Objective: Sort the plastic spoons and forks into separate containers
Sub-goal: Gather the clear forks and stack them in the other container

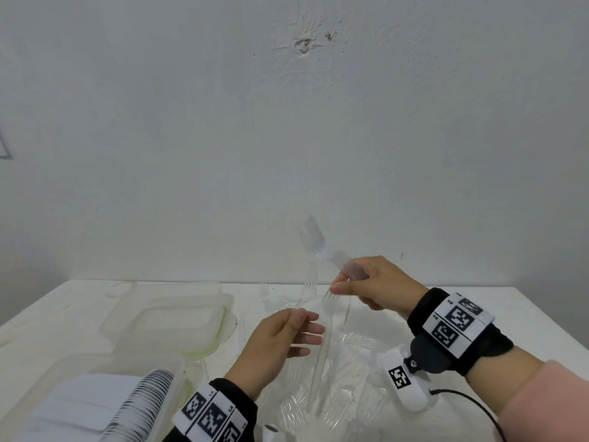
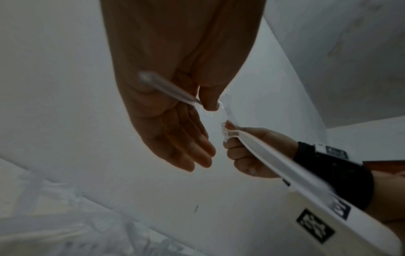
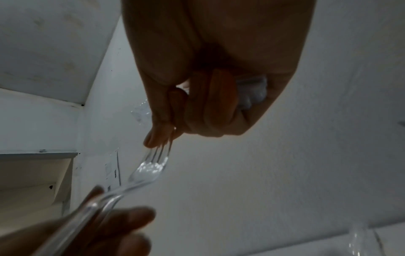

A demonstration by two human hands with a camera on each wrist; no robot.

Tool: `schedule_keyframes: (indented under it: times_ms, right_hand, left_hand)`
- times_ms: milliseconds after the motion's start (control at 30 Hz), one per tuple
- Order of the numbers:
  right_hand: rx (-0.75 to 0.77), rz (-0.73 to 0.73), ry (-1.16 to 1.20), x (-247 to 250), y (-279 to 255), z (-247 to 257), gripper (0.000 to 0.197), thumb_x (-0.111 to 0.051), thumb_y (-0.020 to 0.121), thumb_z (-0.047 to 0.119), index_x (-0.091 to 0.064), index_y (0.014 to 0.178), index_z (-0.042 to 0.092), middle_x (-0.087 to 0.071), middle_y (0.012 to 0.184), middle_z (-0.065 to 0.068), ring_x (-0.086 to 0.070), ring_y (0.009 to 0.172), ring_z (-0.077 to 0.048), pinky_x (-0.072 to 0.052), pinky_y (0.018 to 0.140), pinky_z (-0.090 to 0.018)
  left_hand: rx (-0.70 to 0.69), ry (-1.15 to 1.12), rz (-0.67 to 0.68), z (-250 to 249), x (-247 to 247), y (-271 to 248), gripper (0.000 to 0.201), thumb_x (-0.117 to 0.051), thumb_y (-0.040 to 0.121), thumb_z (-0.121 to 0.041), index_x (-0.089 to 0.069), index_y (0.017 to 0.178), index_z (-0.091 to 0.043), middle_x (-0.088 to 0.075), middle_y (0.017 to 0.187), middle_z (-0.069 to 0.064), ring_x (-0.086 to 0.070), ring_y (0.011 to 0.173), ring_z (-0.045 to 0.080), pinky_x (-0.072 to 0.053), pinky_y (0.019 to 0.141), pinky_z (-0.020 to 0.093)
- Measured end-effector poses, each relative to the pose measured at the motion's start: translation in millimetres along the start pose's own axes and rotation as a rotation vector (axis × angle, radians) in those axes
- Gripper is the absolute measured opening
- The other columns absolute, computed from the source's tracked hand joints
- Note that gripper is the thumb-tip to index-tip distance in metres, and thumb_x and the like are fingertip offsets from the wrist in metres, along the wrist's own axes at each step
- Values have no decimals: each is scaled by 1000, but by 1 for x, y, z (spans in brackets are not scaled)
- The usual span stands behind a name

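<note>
My right hand [image 1: 366,285] grips a frosted white fork [image 1: 314,237] in its curled fingers, tines pointing up towards the wall. Its thumb and forefinger also pinch the tines of a clear fork [image 1: 323,342]. My left hand [image 1: 287,333] holds that clear fork by the handle, between thumb and fingers. In the right wrist view the clear fork [image 3: 151,168] hangs from the right fingertips [image 3: 157,136] down to the left hand [image 3: 122,225]. The left wrist view shows the clear fork's handle [image 2: 171,90] across the left palm and the white fork [image 2: 274,161] in the right hand [image 2: 245,155].
A heap of clear plastic cutlery [image 1: 338,387] lies on the white table [image 1: 478,317] under both hands. An empty clear container [image 1: 165,317] sits at the left. At the near left a second container [image 1: 95,365] holds a stack of white pieces [image 1: 140,400]. The wall stands close behind.
</note>
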State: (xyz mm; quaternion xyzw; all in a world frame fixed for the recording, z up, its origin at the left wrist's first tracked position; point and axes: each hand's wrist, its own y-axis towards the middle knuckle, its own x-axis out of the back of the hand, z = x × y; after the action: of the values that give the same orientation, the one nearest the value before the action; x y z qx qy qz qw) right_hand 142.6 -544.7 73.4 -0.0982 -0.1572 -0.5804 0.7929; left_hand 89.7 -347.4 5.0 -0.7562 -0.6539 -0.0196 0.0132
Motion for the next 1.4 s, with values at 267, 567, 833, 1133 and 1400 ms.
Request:
schedule_keyframes:
  times_ms: [267, 567, 833, 1133, 1400]
  right_hand:
    - [-16, 83, 108, -19, -1, -16, 12, -74, 82, 10, -64, 86, 4, -36, 47, 5, -27, 41, -9, -20, 41, -20]
    - [-10, 101, 123, -24, -2, -23, 8, -71, 85, 11, -64, 82, 9, -36, 47, 6, -25, 43, -10, -20, 42, -21]
    - [-21, 0, 168, -24, -6, -24, 21, -66, 89, 32, -62, 97, 13, -37, 55, 7, -27, 45, -8, -22, 43, -21]
    - [98, 15, -117, -65, -41, -56, 31, -37, 100, 38, -53, 110, 13, -46, 70, 8, -43, 54, 3, -34, 56, -13]
    - [51, 43, -163, -72, -41, -54, 25, -36, 103, 31, -58, 103, 17, -66, 73, 6, -50, 59, 1, -38, 56, -12]
  left_hand:
    - [106, -301, 154, -2, -9, 0, 47, -51, 88, -37, -64, 112, 1, -74, 100, 16, -71, 91, 27, -57, 80, 31]
    - [161, -484, 139, 3, -11, 3, 32, -48, 96, -20, -63, 111, 5, -73, 101, 20, -72, 92, 24, -58, 77, 26]
    - [118, -548, 6, 6, -5, 8, 33, -55, 89, -20, -65, 112, 2, -74, 100, 15, -72, 93, 21, -58, 79, 23]
    - [-26, -633, -94, -3, -5, 6, 31, -50, 94, -20, -68, 108, 1, -73, 106, 17, -71, 98, 20, -58, 82, 23]
    - [-62, -614, -134, 2, -15, -2, 33, -44, 101, -19, -64, 118, 1, -71, 110, 17, -68, 106, 23, -56, 86, 24]
